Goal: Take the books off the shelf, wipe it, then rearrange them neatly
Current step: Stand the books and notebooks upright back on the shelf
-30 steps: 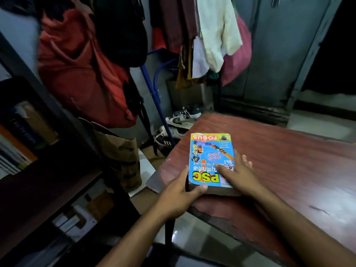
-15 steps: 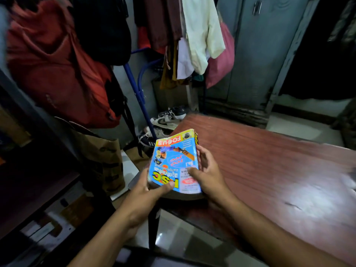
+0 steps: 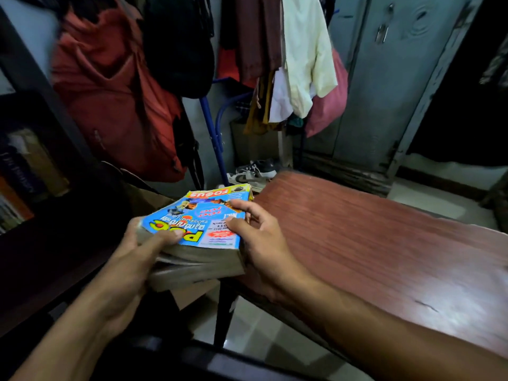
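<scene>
both hands are on a small stack of books (image 3: 198, 243), thick paperbacks with yellowed page edges. the top one has a bright blue cover with "focus" on a red strip and big yellow letters, upside down from this angle. left hand (image 3: 137, 259) grips the stack at its near left corner, thumb lying across the cover and fingers curled under. right hand (image 3: 261, 243) grasps the right side, thumb and fingers on the cover, palm against the page edges. the stack is in the air, tilted a bit, hanging off the left end of the reddish wooden table (image 3: 371, 243), over the gap between it and the dark bookshelf (image 3: 41, 188) on the left. a few more books (image 3: 24, 174) sit in that shelf, kinda blurry. behind are hanging clothes (image 3: 302, 50), a red backpack (image 3: 115, 100), sneakers (image 3: 253, 171) on the floor and a grey metal cupboard (image 3: 384, 78).
</scene>
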